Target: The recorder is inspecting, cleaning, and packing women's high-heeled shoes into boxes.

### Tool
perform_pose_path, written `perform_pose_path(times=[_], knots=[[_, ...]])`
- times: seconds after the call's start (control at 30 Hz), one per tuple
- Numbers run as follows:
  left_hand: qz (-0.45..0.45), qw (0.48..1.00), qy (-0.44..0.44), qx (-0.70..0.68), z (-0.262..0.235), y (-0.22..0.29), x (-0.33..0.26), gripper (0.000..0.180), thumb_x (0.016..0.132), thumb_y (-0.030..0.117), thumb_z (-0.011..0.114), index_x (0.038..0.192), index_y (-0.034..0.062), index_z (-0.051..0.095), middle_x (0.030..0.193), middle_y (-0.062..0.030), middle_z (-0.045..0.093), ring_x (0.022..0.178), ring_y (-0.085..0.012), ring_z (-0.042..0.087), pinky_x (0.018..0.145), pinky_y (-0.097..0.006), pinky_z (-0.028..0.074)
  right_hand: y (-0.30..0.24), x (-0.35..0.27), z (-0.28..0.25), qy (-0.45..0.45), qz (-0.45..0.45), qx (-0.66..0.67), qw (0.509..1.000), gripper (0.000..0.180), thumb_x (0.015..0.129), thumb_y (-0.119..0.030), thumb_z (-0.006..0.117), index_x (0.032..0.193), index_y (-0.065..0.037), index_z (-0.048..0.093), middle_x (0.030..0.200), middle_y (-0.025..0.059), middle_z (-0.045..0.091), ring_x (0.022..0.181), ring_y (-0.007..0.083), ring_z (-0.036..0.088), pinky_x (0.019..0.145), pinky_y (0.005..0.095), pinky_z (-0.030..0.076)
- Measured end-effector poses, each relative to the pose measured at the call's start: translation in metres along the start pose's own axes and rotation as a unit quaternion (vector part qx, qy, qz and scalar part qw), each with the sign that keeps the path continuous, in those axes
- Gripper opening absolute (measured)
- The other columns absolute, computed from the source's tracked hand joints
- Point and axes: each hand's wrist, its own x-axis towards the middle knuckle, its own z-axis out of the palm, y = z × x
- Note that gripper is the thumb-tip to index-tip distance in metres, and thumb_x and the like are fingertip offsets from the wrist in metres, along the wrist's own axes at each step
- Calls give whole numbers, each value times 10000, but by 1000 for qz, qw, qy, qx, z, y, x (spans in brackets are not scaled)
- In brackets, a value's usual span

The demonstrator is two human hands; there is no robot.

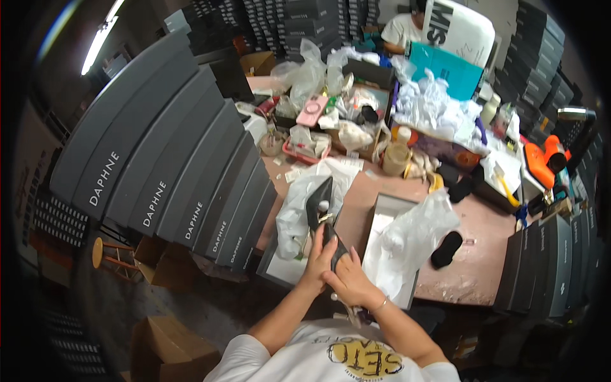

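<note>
Both my hands meet low in the middle of the head view, over the near edge of a cluttered table (474, 254). My left hand (317, 260) and my right hand (349, 281) are closed together around the heel end of a black pointed shoe (332, 240). A second black pointed shoe (320, 202) stands upright just beyond it, partly against a clear plastic bag (294, 213). An open grey shoe box (377, 219) with white plastic wrapping (410, 239) lies to the right of my hands.
A leaning stack of grey shoe boxes (172, 165) fills the left. More dark boxes (554, 254) stand at the right. A black pad (447, 248), an orange tool (541, 162), bags, a pink case (311, 110) and a seated person (401, 28) lie farther back. Cardboard boxes (172, 347) sit on the floor.
</note>
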Motion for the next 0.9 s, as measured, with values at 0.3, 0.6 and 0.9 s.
perform_pose_path(times=[0.3,0.6,0.9], knots=[[-27,991,-126,-21,-12,-1,-12,539,995,238,459,1473,118,240,1113,-136,548,1009,-224,593,849,-372,532,-9,-95,-2,77,-39,122,989,367,923,-217,416,1166,-10,597,1321,207,482,1234,371,446,1111,474,238],[-100,984,-142,-29,11,-15,-16,496,1014,284,412,1458,103,285,1290,-121,513,1108,-207,564,952,-342,465,8,-60,-22,57,26,39,997,457,951,-385,451,957,41,617,1521,318,21,1421,470,30,1094,620,104],[-102,991,-79,33,0,-4,-31,472,1022,287,403,1439,105,275,1136,-101,545,1038,-180,559,907,-316,464,7,-43,19,138,79,4,987,543,942,-430,458,939,85,629,1512,347,19,1412,488,59,1074,653,85]])
